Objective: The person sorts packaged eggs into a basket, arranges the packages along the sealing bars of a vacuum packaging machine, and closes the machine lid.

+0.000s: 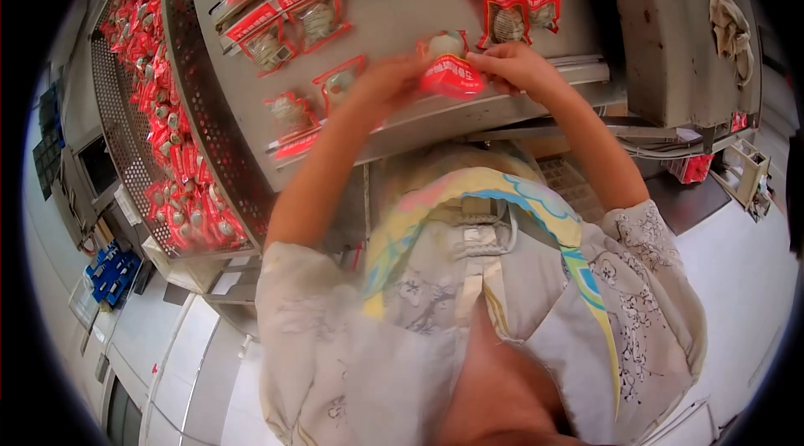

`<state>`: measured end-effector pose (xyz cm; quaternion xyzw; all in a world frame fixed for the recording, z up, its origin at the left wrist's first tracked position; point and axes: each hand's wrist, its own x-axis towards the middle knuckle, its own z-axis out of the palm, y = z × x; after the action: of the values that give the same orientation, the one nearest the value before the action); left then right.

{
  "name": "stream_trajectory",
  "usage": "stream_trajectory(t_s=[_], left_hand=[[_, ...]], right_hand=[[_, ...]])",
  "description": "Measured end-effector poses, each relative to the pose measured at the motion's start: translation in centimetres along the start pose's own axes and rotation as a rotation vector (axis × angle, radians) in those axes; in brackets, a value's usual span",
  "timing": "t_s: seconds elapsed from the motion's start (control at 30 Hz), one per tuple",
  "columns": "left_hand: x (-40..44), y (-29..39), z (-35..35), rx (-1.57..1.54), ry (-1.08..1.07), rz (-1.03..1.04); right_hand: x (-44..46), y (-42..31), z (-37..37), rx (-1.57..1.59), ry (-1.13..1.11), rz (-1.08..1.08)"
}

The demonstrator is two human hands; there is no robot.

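A red and clear plastic egg packet (453,69), with a pale oval egg showing at its top, is between my hands above the front of the metal work surface. My right hand (521,71) pinches its right side between thumb and fingers. At the packet's left edge is my left hand (394,82), blurred by motion; whether its fingers grip the packet cannot be made out. More egg packets (316,15) lie on the metal surface beyond my left hand, and another one (291,113) lies left of that wrist. Beyond my right hand sits a cluster of red packets (507,10).
At the left, a long perforated metal trough (219,115) holds a heap of red packets (172,136). Metal rails (578,71) run along the work surface's front and back. A grey metal housing (670,36) stands at the right, with a cloth (730,31) hanging on it.
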<state>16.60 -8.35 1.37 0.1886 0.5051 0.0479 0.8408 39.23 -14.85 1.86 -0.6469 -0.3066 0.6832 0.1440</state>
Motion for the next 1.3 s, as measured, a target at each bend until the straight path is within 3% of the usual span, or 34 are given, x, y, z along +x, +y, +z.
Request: stream_trajectory(t_s=[0.07,0.2,0.27,0.3,0.33,0.43,0.53,0.8,0.9,1.0,1.13,1.2,1.3], left_hand=[[0.3,-0.1,-0.5,0.051,-0.051,-0.015],[-0.3,0.5,-1.1,0.108,-0.116,0.026],[0.1,0.5,-2.8,0.507,-0.027,0.249],[0.1,0.4,-3.4,0.708,0.02,0.358],[-1.1,1.0,-2.5,1.05,0.217,0.429],[-1.4,-0.1,-1.8,1.407,0.476,0.758],[-0.5,-0.9,-2.3,1.563,0.612,0.7],[-1.7,-0.7,-2.4,1.674,0.564,0.475],[-1.9,-0.4,-1.2,1.716,0.581,0.461],[-1.8,-0.4,-1.7,1.706,0.546,0.447],[-2.2,-0.1,-2.5,1.522,0.471,0.449],[-1.9,-0.4,-2.4,1.521,0.57,0.539],[-1.1,-0.8,-2.4,1.535,0.665,0.549]], right_hand=[[0.1,-0.9,0.1,0.084,-0.14,0.082],[0.9,-0.5,0.3,0.215,-0.211,0.01],[1.1,-1.1,0.0,0.15,-0.201,-0.035],[1.6,-0.9,0.3,0.034,-0.102,-0.146],[2.4,-0.5,0.9,-0.081,-0.002,-0.258],[5.1,1.1,2.8,-0.361,0.254,-0.501],[6.0,1.5,3.9,-0.394,0.332,-0.569],[5.3,0.6,2.9,-0.445,0.023,-0.47],[5.1,0.0,3.4,-0.586,0.099,-0.474],[4.7,-0.3,2.9,-0.501,0.001,-0.506],[4.9,-0.7,2.0,-0.377,-0.083,-0.301],[4.8,-1.3,2.0,-0.253,-0.073,-0.155],[5.5,0.1,2.7,-0.516,0.117,-0.433]])
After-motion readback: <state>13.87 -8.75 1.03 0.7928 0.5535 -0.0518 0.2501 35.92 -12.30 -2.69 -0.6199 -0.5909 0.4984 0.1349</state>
